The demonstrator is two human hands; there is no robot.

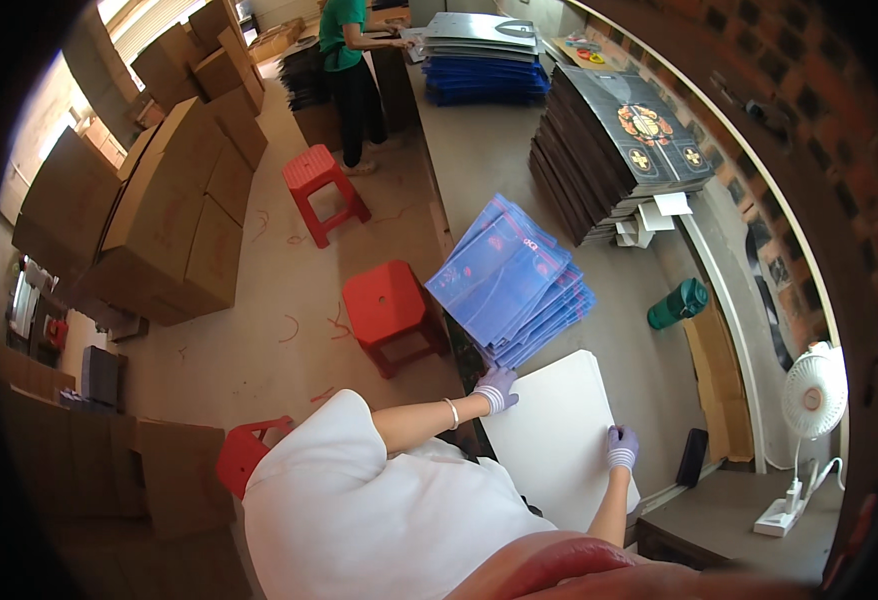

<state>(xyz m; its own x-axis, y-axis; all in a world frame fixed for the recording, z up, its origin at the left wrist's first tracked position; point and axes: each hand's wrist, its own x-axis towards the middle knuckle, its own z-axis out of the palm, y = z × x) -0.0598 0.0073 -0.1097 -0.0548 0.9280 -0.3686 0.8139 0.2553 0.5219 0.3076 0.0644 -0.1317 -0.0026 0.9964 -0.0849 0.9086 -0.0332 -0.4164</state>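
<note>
A white rectangular sheet or board [554, 425] lies flat on the workbench in front of me; how many layers it has I cannot tell. My left hand [497, 390], in a purple glove with a striped cuff, rests at its left edge with the fingers stretched. Those fingertips come close to the lower corner of a fanned stack of blue, translucent printed bags [514, 280]. Across the sheet, my right hand [622, 447], gloved alike, has its fingers bent together at the right edge, holding the sheet there.
Beyond the bags stand a pile of dark printed panels [624, 140] and a silver-and-blue stack [484, 60]. At right are a green bottle [677, 304], a dark phone-like object [692, 458] and a white fan [814, 392]. Left are red stools [391, 305], cartons [164, 225] and a person in green [344, 60].
</note>
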